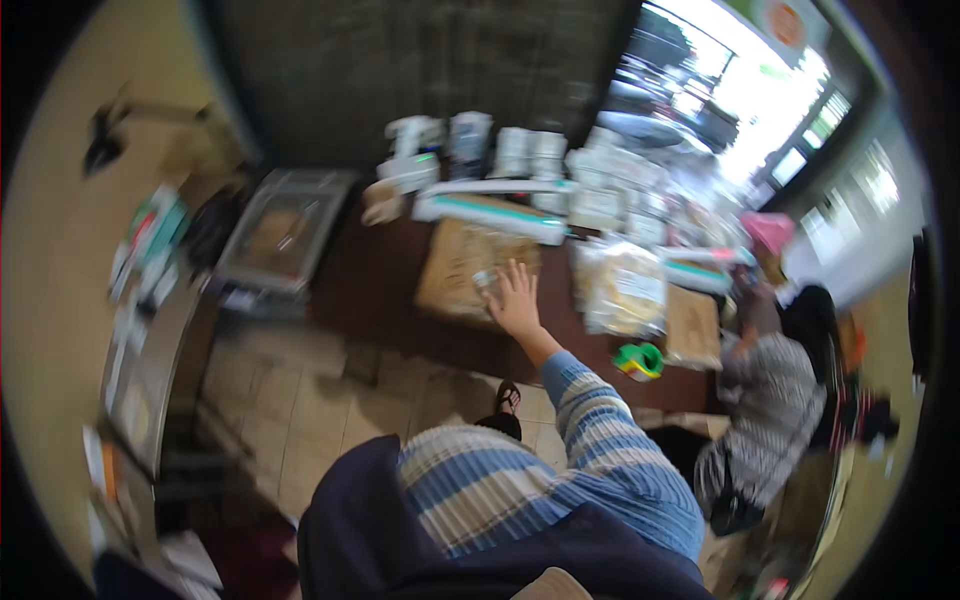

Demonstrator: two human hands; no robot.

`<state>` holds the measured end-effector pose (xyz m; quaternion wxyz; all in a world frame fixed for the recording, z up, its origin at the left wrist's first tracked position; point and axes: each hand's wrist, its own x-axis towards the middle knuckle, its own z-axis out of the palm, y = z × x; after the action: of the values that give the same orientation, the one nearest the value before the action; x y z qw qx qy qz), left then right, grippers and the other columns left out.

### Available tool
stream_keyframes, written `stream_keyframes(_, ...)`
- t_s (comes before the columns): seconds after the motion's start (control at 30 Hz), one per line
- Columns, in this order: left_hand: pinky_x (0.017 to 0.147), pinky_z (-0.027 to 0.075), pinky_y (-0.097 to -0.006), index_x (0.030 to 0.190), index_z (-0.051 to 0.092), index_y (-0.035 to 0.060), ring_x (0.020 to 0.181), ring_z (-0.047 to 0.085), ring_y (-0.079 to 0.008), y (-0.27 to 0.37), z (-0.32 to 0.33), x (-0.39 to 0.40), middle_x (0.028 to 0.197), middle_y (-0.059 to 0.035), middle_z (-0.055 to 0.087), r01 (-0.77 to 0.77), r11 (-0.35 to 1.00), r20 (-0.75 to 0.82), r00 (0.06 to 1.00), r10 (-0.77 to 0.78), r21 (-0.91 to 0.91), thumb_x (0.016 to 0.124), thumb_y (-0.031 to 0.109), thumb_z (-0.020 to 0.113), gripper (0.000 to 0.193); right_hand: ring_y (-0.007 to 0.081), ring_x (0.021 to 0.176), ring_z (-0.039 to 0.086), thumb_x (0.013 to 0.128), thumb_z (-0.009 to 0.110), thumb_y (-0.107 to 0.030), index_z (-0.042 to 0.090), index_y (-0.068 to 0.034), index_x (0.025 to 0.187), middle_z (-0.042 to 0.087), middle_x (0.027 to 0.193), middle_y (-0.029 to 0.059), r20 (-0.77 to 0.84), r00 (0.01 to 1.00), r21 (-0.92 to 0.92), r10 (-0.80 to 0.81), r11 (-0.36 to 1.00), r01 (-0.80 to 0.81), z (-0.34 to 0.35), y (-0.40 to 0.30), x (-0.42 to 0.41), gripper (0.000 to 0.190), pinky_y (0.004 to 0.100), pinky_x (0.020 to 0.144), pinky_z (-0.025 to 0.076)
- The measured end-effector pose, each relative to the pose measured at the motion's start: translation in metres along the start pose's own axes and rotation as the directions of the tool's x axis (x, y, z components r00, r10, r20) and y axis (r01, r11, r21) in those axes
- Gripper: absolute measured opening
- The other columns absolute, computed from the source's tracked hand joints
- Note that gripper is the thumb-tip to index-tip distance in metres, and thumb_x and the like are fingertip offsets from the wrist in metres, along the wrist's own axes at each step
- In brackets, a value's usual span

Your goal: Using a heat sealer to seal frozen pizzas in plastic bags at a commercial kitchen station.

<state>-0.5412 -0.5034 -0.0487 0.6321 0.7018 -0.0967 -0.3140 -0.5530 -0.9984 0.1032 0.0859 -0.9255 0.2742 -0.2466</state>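
My right hand (pixel 517 302) rests with spread fingers on the right side of a brown cardboard parcel (pixel 457 274), which seems wrapped in clear plastic and lies on a dark red-brown table (pixel 360 300). The hand grasps nothing. My left hand is out of view. Behind the parcel lies a long white box with teal edges (pixel 495 217). To the right are clear plastic bags with pale contents (pixel 626 289), a green and yellow tape roll or dispenser (pixel 639 361) near the table's front edge, and another brown parcel (pixel 691 328). The picture is blurred.
Several white packages (pixel 600 206) line the table's back. A clear-lidded grey container (pixel 283 229) stands at its left end. A co-worker in a grey patterned top (pixel 776 412) sits at the right. A side table (pixel 150 397) stands at the left.
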Motion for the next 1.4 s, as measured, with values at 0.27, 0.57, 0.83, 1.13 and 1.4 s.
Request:
stream_keyframes(0.27,0.082,0.047,-0.0299,0.107,0.063,0.0061,0.095,0.061,-0.0185,-0.023,-0.064,-0.181,0.099,-0.0109,0.065,0.172,0.983,-0.510,0.841,-0.182,-0.068,0.087,0.034,0.060,0.035,0.0390,0.134,0.024,0.085,0.059,-0.034,0.053,-0.010,0.123,0.027,0.144,0.0198,0.249,0.880,0.374,-0.404,0.878,0.297,0.088,-0.220,-0.026,0.045,0.0492,0.108,0.022)
stream_keyframes(0.57,0.082,0.047,-0.0311,0.106,0.063,0.0061,0.095,0.061,-0.0202,-0.034,-0.082,-0.207,0.100,-0.0118,0.065,0.366,0.915,-0.609,0.691,-0.389,-0.169,0.087,0.037,0.059,0.037,0.0300,0.111,0.054,0.088,0.057,-0.025,0.056,-0.005,0.114,0.056,0.118,0.0192,0.325,0.580,0.727,-0.747,0.590,0.352,0.193,-0.380,0.013,0.033,0.0396,0.093,0.043)
stream_keyframes(0.83,0.083,0.047,-0.0322,0.106,0.064,0.0060,0.096,0.061,-0.0217,-0.008,-0.130,-0.142,0.100,-0.0126,0.065,0.477,0.838,-0.662,0.541,-0.519,-0.266,0.086,0.040,0.059,0.039,0.0163,0.060,0.064,0.093,0.051,-0.027,0.062,-0.001,0.095,0.064,0.070,0.0113,0.580,0.317,0.735,-0.751,0.650,0.194,0.265,-0.553,0.103,0.028,0.0296,0.056,0.049)
stream_keyframes(1.13,0.083,0.047,-0.0335,0.105,0.065,0.0060,0.097,0.061,-0.0234,0.030,-0.169,-0.083,0.101,-0.0135,0.066,0.541,0.699,-0.649,0.328,-0.687,-0.467,0.085,0.042,0.059,0.042,0.0243,0.077,0.066,0.093,0.048,-0.036,0.055,0.000,0.110,0.065,0.096,0.0127,0.690,-0.227,0.684,-0.687,0.722,-0.104,0.359,-0.808,0.053,0.040,0.0365,0.064,0.052)
stream_keyframes(1.4,0.084,0.047,-0.0346,0.104,0.065,0.0059,0.097,0.061,-0.0250,0.056,-0.113,-0.065,0.101,-0.0143,0.066,0.305,0.476,-0.525,-0.099,-0.846,-0.825,0.085,0.045,0.058,0.044,0.0383,0.124,0.040,0.095,0.042,-0.032,0.016,0.003,0.137,0.030,0.138,0.0225,0.780,-0.356,0.074,-0.515,0.640,-0.764,0.435,-0.917,-0.019,0.061,0.0520,0.100,0.039)
